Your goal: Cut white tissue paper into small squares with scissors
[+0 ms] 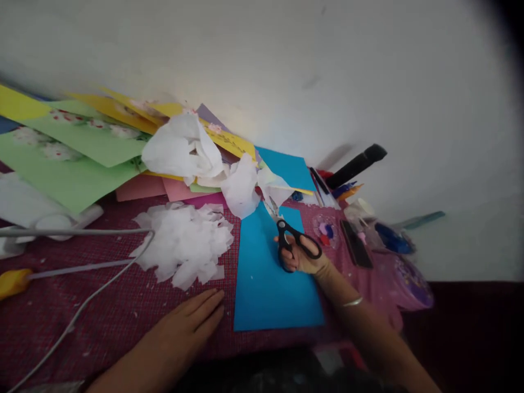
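Note:
My right hand (301,255) grips black-handled scissors (283,225) by the finger loops, above a blue sheet of paper (278,300). The blades point away from me, toward white crumpled tissue (241,188) at the sheet's far end; whether they touch it I cannot tell. On the checked red cloth (102,305), my left hand (200,316) lies flat with fingers stretched out and nothing held. Just beyond its fingertips is a heap of cut white tissue pieces (186,243).
Green cards (94,142) with tissue flowers and yellow cards lean along the wall at the back left. A grey cable (85,303) crosses the cloth on the left, near a yellow-ended stick (16,283). A dark phone (356,244) and a small clear dish (326,232) lie to the right.

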Action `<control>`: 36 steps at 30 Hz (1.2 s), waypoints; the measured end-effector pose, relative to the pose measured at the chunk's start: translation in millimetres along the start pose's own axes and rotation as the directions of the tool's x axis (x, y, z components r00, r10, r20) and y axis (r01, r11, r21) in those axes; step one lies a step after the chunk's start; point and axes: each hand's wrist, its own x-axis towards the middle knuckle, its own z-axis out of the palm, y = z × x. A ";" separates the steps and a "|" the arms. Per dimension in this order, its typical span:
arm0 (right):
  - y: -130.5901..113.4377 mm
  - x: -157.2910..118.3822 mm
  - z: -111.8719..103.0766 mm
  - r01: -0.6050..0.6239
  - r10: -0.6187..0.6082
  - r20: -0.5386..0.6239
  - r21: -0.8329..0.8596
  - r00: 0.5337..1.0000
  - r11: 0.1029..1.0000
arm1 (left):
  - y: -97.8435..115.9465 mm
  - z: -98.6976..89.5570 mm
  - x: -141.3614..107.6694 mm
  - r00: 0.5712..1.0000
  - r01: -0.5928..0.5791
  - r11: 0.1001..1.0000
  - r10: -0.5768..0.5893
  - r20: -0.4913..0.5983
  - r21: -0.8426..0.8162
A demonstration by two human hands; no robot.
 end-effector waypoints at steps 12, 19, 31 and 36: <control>-2.1 -1.4 10.3 0.078 -0.081 0.093 0.037 0.992 0.996 | -27.2 10.0 -9.6 0.999 0.028 1.000 -0.028 0.032 -0.004; 1.8 -6.9 21.5 0.230 -0.232 -0.005 -0.105 0.973 0.968 | -7.2 -13.8 23.0 0.995 0.092 0.995 -0.093 -0.020 -0.042; -27.8 -35.7 -0.2 0.473 -0.646 -0.229 -0.514 0.728 0.715 | 17.2 8.1 210.4 0.994 0.037 0.999 -0.040 0.105 0.029; -102.1 -49.1 -42.6 0.191 -0.666 -0.298 -0.808 0.684 0.557 | 7.9 44.4 228.3 0.993 0.038 0.999 -0.039 0.113 0.004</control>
